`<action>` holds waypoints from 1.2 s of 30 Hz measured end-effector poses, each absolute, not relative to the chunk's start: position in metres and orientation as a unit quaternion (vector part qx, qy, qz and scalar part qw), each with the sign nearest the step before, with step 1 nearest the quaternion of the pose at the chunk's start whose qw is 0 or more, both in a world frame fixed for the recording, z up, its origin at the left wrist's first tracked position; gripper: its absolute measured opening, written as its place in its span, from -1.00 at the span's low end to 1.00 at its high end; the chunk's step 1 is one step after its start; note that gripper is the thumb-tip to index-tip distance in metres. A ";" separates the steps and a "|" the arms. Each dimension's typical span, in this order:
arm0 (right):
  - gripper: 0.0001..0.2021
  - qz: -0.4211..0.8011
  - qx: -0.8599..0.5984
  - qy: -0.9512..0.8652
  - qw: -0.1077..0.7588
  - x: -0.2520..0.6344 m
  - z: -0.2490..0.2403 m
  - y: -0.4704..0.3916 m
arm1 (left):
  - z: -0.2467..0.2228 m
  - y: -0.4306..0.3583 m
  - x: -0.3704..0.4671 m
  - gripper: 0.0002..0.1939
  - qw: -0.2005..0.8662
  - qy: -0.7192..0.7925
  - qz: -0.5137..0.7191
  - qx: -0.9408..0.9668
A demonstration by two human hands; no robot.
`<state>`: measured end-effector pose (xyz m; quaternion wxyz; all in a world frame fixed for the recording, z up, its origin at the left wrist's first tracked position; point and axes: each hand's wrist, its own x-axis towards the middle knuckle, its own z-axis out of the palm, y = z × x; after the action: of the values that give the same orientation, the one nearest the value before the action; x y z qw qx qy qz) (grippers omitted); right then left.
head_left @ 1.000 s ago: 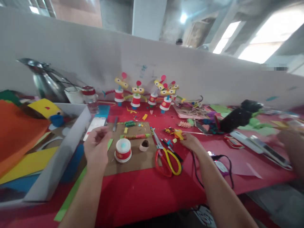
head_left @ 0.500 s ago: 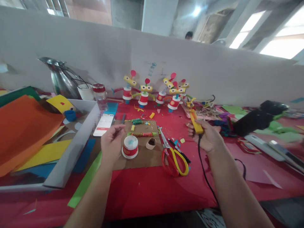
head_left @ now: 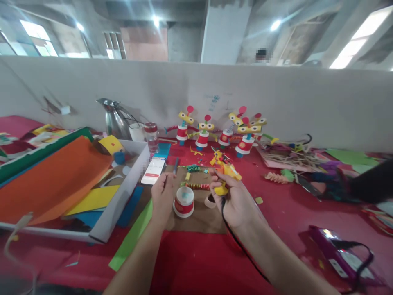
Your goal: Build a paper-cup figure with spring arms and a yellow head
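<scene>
Yellow, the glue gun (head_left: 229, 170) is lying in the right hand (head_left: 239, 203), whose fingers are wrapping its grip; its front end is pointing towards 10 o'clock, its long axis slanting back to 4, its cord (head_left: 236, 236) trailing towards 5. It is sitting at 2 o'clock from the cup (head_left: 184, 209). At 9, the left hand (head_left: 162, 196) is curling; whether it is gripping anything, I cannot tell. The cardboard's (head_left: 199, 224) near edge is crossing at 6, red cloth (head_left: 190, 256) stretching below. The box (head_left: 123, 192) is flanking the left hand at 9; a grey partition (head_left: 123, 80) is spanning 12.
</scene>
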<state>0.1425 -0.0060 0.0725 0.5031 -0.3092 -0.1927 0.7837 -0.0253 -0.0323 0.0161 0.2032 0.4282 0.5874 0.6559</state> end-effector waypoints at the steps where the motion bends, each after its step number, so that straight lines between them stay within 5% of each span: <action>1: -0.93 0.774 -0.312 -0.197 0.515 0.135 0.074 -0.013 | 0.015 -0.032 -0.026 -0.80 0.199 0.593 0.653 0.428; 7: -0.77 0.602 -0.358 -0.343 0.626 0.132 0.041 -0.051 | 0.008 -0.025 -0.031 -0.81 0.165 0.600 0.631 0.463; 16: -0.63 0.345 -0.518 -0.605 0.495 0.190 0.024 -0.032 | 0.017 -0.032 -0.022 -0.77 0.280 0.564 0.658 0.413; 19: -0.64 0.348 -0.519 -0.558 0.546 0.185 0.021 -0.023 | 0.024 -0.035 -0.024 -0.67 0.244 0.568 0.633 0.466; 22: -0.67 0.411 -0.501 -0.502 0.572 0.177 0.017 -0.013 | 0.027 -0.034 -0.029 -0.82 0.221 0.557 0.542 0.589; 28: -0.73 0.298 -0.520 -0.552 0.580 0.170 0.024 0.003 | 0.018 -0.034 -0.029 -0.48 0.306 0.517 0.387 0.699; 36: -0.70 0.416 -0.435 -0.579 0.550 0.159 0.021 -0.011 | 0.030 -0.027 -0.032 -0.71 0.539 0.492 0.662 0.172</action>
<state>0.1588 -0.0113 0.0213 0.5500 -0.4346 -0.5790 0.4164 -0.0318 -0.0268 0.0297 0.5394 0.1722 0.4917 0.6615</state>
